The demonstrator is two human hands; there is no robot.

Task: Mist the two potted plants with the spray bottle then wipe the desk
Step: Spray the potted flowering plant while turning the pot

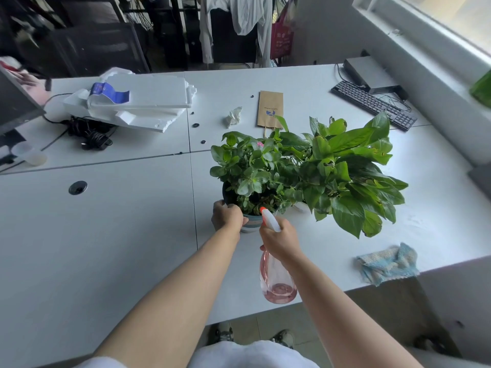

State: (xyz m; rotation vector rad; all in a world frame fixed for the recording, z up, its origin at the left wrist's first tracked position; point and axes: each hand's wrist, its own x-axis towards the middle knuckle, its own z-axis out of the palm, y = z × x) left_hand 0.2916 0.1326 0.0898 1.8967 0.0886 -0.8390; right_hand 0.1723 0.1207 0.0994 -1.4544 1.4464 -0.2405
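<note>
Head view looks down on a white tabletop point(106, 235) with two potted plants side by side. The left hand point(227, 216) grips the striped pot point(249, 225) of the small-leaved plant point(247, 168), fingers point(245, 221) curled round its rim and wall. The right hand point(280, 240) is wrapped around the neck of a pink spray bottle point(277, 284), held above the tabletop with its orange-tipped nozzle point(263, 209) aimed at that plant's lower leaves. The large-leaved plant point(350, 166) stands just beside it on the right. A blue cloth point(388, 264) lies crumpled near the tabletop's edge.
</note>
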